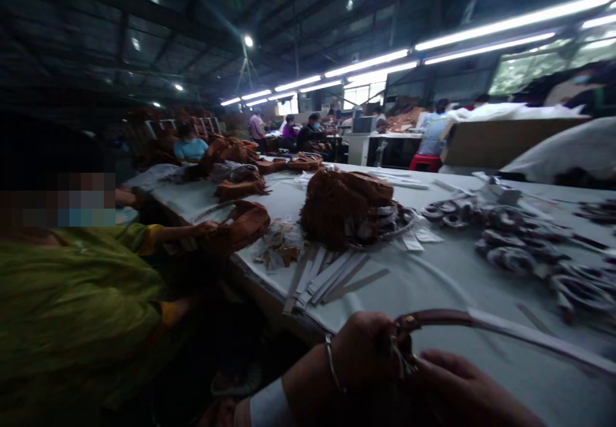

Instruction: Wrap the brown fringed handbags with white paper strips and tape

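My left hand, with a bangle at its wrist, is closed on the near end of a brown bag strap. The strap curves away to the right, and a white wrapping covers it beyond the brown part. My right hand is closed around the same end, a little lower and to the right. Between the two hands, pale loose threads or a frayed tassel hang down. What the fingertips pinch is in shadow and partly hidden.
On the white table lie pale strips, a heap of brown fringed bags and several white-wrapped coils. A co-worker in a green top sits at the left, handling a brown bag. Other people work farther back.
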The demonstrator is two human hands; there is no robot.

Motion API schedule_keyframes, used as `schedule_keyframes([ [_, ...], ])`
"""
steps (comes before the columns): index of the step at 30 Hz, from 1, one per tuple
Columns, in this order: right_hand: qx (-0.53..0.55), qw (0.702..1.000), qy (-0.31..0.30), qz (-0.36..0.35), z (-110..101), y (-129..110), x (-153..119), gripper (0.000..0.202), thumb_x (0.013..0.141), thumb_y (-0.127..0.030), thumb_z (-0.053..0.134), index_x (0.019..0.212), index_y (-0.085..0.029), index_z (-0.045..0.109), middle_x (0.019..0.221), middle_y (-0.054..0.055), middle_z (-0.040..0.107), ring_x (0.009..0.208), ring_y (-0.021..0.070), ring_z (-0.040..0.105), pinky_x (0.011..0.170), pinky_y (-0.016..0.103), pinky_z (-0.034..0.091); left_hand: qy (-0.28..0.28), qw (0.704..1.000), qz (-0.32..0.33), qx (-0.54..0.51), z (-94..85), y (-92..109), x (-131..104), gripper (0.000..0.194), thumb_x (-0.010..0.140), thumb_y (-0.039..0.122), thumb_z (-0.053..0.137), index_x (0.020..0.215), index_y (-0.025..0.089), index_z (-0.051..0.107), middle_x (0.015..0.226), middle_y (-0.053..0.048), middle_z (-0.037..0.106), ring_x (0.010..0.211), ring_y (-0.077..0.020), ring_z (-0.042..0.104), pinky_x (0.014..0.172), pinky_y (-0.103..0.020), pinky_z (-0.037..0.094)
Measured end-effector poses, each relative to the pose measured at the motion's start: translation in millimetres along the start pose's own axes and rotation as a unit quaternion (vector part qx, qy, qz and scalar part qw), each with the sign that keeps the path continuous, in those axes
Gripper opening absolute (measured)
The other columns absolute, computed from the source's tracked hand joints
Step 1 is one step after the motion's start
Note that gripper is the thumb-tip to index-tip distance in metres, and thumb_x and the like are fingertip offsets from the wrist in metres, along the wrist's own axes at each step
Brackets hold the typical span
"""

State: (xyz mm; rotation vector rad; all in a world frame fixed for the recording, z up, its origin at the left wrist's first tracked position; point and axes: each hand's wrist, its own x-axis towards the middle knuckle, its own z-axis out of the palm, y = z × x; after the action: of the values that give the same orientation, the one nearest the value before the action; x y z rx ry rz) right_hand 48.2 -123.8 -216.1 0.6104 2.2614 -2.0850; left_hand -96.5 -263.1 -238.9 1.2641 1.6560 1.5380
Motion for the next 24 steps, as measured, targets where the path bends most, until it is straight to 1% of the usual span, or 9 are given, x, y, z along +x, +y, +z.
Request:
schedule_keyframes([
  [4, 0.147, 0.987, -0.007, 0.063, 4.9, -21.4, -1.7, 0.050, 0.070, -0.065, 0.074, 0.070, -0.018, 0.059, 0.054, -0.002, 0.054, 0.050, 0.0108, 0.048, 0.047, 0.022, 0.038, 0.001, 0.999, 0.010, 0.031, -0.8, 3.1, 5.0, 0.015, 0.074, 0.025, 0.073, 0.077, 0.017, 0.061, 0.070, 0.002, 0.057, 0.062, -0.0105, 0.043, 0.058, -0.022, 0.039],
  [10, 0.188, 0.982, 0.016, 0.024, 14.0, -41.8, -3.6, 0.040, 0.083, -0.057, 0.064, 0.072, -0.019, 0.056, 0.056, -0.004, 0.050, 0.051, 0.0096, 0.044, 0.051, 0.022, 0.038, -0.038, 0.999, -0.015, 0.005, 10.7, 3.9, 7.5, 0.023, 0.081, 0.037, 0.074, 0.094, 0.019, 0.067, 0.088, -0.005, 0.068, 0.075, -0.0177, 0.056, 0.069, -0.027, 0.047],
  [13, 0.127, 0.991, 0.019, -0.022, 10.3, -44.7, -4.8, 0.045, 0.091, -0.059, 0.054, 0.073, -0.018, 0.058, 0.061, -0.002, 0.055, 0.054, 0.0108, 0.048, 0.052, 0.023, 0.039, -0.007, 0.999, -0.031, 0.012, 9.3, -0.2, 12.1, 0.029, 0.079, 0.041, 0.077, 0.093, 0.018, 0.066, 0.082, -0.004, 0.066, 0.072, -0.0166, 0.055, 0.066, -0.026, 0.045],
  [16, -0.079, 0.986, 0.085, -0.119, -5.9, -38.8, -16.8, 0.049, 0.098, -0.056, 0.041, 0.084, -0.016, 0.065, 0.077, 0.006, 0.069, 0.067, 0.0168, 0.060, 0.060, 0.028, 0.048, 0.008, 0.998, -0.056, -0.002, 1.5, -6.6, 19.2, 0.036, 0.075, 0.046, 0.080, 0.087, 0.016, 0.062, 0.077, -0.001, 0.063, 0.068, -0.0146, 0.053, 0.062, -0.024, 0.043],
  [17, -0.174, 0.959, 0.143, -0.170, -15.1, -35.1, -23.5, 0.044, 0.099, -0.052, 0.043, 0.094, -0.016, 0.068, 0.088, 0.010, 0.073, 0.076, 0.0199, 0.065, 0.068, 0.031, 0.052, 0.008, 0.998, -0.061, -0.007, -1.2, -8.7, 21.6, 0.038, 0.076, 0.047, 0.079, 0.087, 0.016, 0.061, 0.077, -0.001, 0.062, 0.069, -0.0146, 0.053, 0.062, -0.024, 0.043],
  [18, -0.270, 0.911, 0.213, -0.226, -26.5, -31.2, -30.7, 0.036, 0.098, -0.046, 0.048, 0.106, -0.017, 0.068, 0.101, 0.011, 0.074, 0.089, 0.0230, 0.068, 0.079, 0.035, 0.053, 0.005, 0.998, -0.065, -0.010, -3.5, -10.6, 23.8, 0.039, 0.076, 0.048, 0.078, 0.088, 0.015, 0.061, 0.079, -0.001, 0.062, 0.071, -0.0150, 0.054, 0.064, -0.024, 0.043],
  [21, -0.496, 0.707, 0.399, -0.309, -71.1, -21.0, -49.0, 0.039, 0.093, -0.034, 0.059, 0.131, -0.023, 0.060, 0.133, 0.013, 0.066, 0.126, 0.0331, 0.058, 0.105, 0.049, 0.044, -0.012, 0.997, -0.076, -0.014, -6.8, -13.0, 27.4, 0.044, 0.073, 0.049, 0.080, 0.093, 0.015, 0.062, 0.084, -0.002, 0.063, 0.076, -0.0167, 0.056, 0.068, -0.025, 0.045],
  [22, -0.540, 0.666, 0.424, -0.292, -87.3, -18.6, -52.1, 0.043, 0.093, -0.033, 0.060, 0.135, -0.022, 0.058, 0.138, 0.015, 0.062, 0.131, 0.0363, 0.054, 0.106, 0.053, 0.041, -0.018, 0.997, -0.080, -0.017, -7.5, -12.3, 27.7, 0.045, 0.072, 0.048, 0.081, 0.095, 0.015, 0.062, 0.086, -0.002, 0.064, 0.078, -0.0171, 0.056, 0.069, -0.026, 0.045],
  [24, -0.597, 0.652, 0.418, -0.209, -116.1, -15.0, -53.2, 0.040, 0.094, -0.032, 0.056, 0.130, -0.016, 0.060, 0.129, 0.020, 0.067, 0.121, 0.0387, 0.062, 0.096, 0.053, 0.047, -0.039, 0.995, -0.085, -0.018, -11.3, -8.0, 27.8, 0.044, 0.070, 0.045, 0.082, 0.097, 0.015, 0.063, 0.087, -0.002, 0.065, 0.078, -0.0175, 0.057, 0.069, -0.026, 0.045],
])
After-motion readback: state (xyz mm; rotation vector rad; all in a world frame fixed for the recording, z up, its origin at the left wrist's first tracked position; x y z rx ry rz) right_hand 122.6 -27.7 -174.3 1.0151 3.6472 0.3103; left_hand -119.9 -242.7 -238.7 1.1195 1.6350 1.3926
